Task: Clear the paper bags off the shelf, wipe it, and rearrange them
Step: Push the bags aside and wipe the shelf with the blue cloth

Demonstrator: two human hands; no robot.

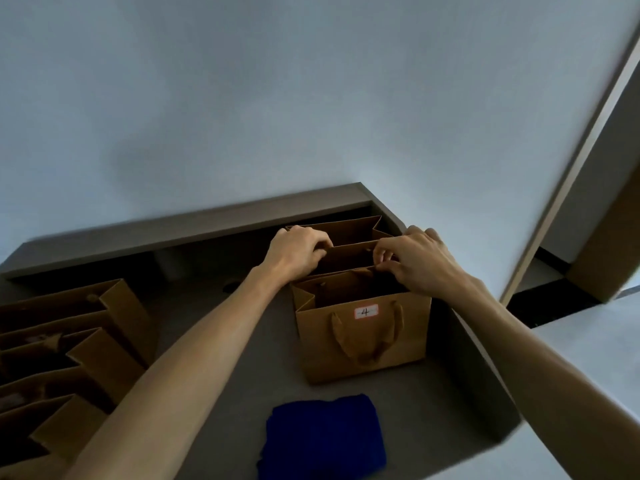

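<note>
Three brown paper bags stand in a row at the right end of the grey shelf (221, 344). The front bag (363, 344) carries a white label marked 4 and has its handles hanging down. Behind it, the middle bag (349, 259) has its top rim pinched at both ends: my left hand (294, 252) grips the left end and my right hand (415, 261) the right end. The back bag (346, 228) stands against the shelf's rear wall. A folded blue cloth (322, 434) lies on the shelf in front of the labelled bag.
Several more brown paper bags (69, 344) stand in a row at the left of the shelf. A raised grey ledge (187, 223) runs along the back under the pale wall. The shelf's right edge drops off beside a door frame (568, 168).
</note>
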